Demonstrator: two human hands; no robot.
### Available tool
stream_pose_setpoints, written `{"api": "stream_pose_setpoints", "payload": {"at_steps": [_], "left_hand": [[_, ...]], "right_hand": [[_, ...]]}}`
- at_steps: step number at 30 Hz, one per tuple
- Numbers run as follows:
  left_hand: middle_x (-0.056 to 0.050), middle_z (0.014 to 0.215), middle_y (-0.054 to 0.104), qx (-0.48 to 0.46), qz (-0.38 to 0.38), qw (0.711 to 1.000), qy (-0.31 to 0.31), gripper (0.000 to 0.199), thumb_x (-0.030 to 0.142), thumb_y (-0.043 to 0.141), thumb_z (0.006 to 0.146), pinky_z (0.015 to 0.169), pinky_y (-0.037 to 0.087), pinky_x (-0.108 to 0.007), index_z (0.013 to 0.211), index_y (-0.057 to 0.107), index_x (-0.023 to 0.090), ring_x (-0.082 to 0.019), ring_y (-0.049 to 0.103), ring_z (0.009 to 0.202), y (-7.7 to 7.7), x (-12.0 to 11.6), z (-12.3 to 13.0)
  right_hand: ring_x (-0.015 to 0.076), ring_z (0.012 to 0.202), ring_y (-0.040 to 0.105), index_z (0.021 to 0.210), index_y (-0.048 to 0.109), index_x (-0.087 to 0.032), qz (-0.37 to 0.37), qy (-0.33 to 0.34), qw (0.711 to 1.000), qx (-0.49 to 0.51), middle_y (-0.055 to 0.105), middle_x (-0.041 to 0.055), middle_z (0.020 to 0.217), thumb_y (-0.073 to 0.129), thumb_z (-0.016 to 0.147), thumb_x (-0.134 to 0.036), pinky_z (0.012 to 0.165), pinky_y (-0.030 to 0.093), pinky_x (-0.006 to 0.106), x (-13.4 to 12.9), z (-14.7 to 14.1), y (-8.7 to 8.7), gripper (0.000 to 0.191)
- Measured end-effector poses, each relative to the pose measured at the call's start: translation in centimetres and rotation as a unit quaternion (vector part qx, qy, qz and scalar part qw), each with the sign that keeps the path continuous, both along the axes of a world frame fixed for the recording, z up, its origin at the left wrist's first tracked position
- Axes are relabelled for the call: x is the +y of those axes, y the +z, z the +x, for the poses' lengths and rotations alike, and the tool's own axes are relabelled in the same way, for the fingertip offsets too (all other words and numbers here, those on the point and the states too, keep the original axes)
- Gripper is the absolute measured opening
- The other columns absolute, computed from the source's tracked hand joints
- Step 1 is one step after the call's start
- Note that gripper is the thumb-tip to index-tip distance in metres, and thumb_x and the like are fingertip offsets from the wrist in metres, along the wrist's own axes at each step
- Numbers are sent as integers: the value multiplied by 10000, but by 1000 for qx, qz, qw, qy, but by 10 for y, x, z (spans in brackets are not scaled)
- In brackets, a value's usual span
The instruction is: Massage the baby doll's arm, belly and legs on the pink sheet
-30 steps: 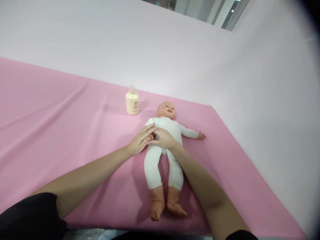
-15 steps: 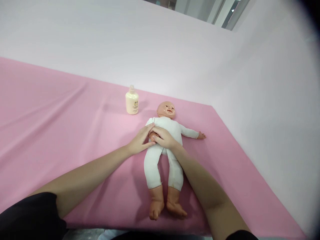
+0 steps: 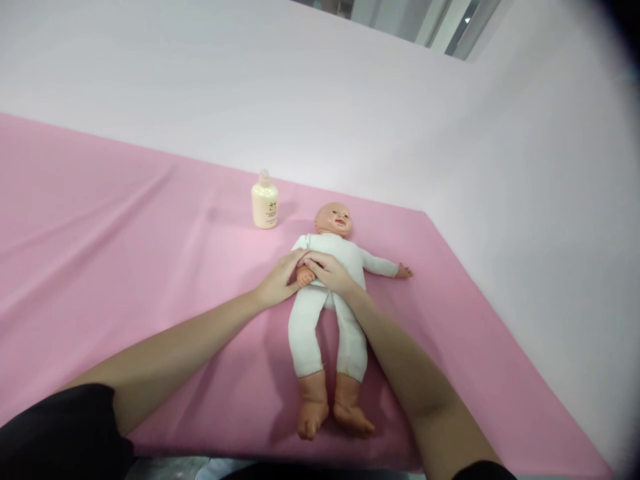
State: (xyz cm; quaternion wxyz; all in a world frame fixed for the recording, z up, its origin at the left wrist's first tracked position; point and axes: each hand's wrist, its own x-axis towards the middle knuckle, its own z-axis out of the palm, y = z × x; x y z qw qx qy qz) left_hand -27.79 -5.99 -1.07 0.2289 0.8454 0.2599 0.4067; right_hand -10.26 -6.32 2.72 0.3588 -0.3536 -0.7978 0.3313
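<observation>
A baby doll (image 3: 340,257) in a white body suit lies on its back on the pink-covered table, head away from me, feet towards me. My left hand (image 3: 281,279) wraps the doll's arm near its small hand (image 3: 305,275), from the left side. From the right, my right hand (image 3: 331,270) closes over the same arm, its fingertips meeting those of my left hand. The doll's little hand shows between my two hands; the forearm is hidden under my fingers. Its other arm (image 3: 380,264) stretches out to the right on the cloth.
A cream-coloured lotion bottle (image 3: 265,205) with a pump top stands upright, left of the doll's head. The pink sheet (image 3: 125,267) has folds on the left. A white wall (image 3: 200,80) runs behind the table and along its right side.
My right thumb has shifted up off the doll's hand, so more of that small hand shows. My left thumb has tucked in beneath it. The doll's body stays in place.
</observation>
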Motion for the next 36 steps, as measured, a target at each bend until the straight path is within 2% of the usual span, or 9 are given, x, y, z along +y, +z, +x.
{"api": "stream_pose_setpoints", "payload": {"at_steps": [3,11,15,24,36], "left_hand": [[-167,1373,446,-2,-4,1000,-2,600,344,535,867,1070,342,-487,1392,314,155,-282,418,1285,0,1,0],[-152,1315,486,-17,37,999,28,558,358,512,875,1046,373,-473,1373,342,171,-269,456,1236,-2,3,0],[-156,1325,476,-36,39,998,33,539,327,509,881,1050,377,-476,1369,338,175,-262,446,1247,-5,4,-1],[-157,1332,467,-44,17,998,34,539,289,532,863,1061,370,-494,1354,346,169,-263,440,1256,-11,9,-3],[-160,1340,456,-54,-8,998,15,588,192,542,808,1077,355,-493,1356,332,154,-271,436,1269,-2,2,-1]], "right_hand": [[143,910,596,958,622,-176,23,-9,1000,-10,652,33,950,386,901,-197,874,444,284,2,0,-3,244],[151,963,589,1042,601,-204,66,5,996,-58,645,26,1026,358,728,-7,884,440,296,1,1,-5,444],[168,973,581,1074,576,-206,86,8,994,-64,632,30,1052,419,655,-5,886,448,310,-2,0,-3,490],[180,1065,552,1106,551,-196,126,22,990,-55,607,56,1106,429,660,-12,943,433,345,-5,-1,0,497],[194,1096,534,1101,526,-209,134,26,989,-61,579,59,1128,448,646,-27,962,423,361,-7,-2,4,496]]}}
